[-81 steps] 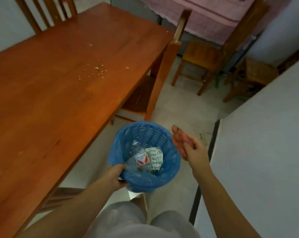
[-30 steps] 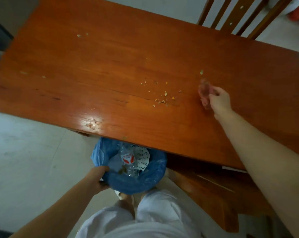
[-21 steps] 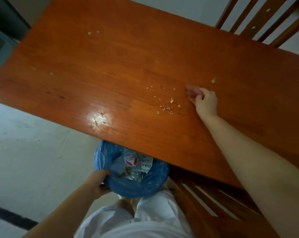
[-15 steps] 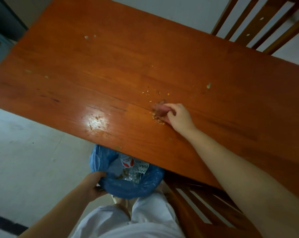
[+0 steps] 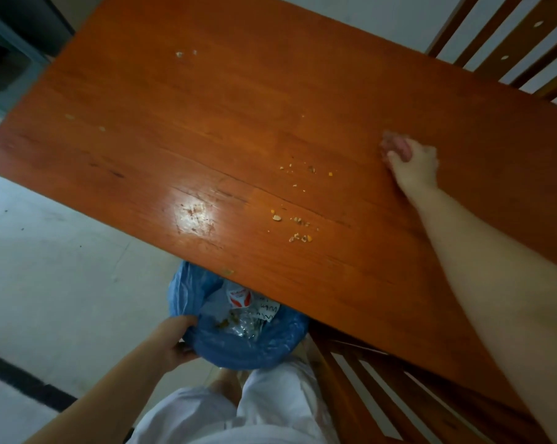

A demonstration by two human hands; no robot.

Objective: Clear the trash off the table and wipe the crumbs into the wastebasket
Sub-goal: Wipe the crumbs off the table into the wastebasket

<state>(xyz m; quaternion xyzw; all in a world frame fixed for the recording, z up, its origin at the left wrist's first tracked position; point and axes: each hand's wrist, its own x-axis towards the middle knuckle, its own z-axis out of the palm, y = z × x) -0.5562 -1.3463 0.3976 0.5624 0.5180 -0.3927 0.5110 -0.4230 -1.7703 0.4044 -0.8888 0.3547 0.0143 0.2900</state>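
Wooden table [image 5: 206, 123], crumbs [image 5: 298, 219] scattered; pale tiled floor [image 5: 56, 267].

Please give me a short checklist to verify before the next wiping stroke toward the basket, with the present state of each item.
1. Right hand grips the pink cloth: ok.
2. Cloth is on the table, beyond the crumbs: ok.
3. Left hand holds the blue wastebasket rim: ok.
4. Basket mouth lies under the table edge nearest the crumbs: ok.
5. Far crumbs lie in this stroke's path: not ok.
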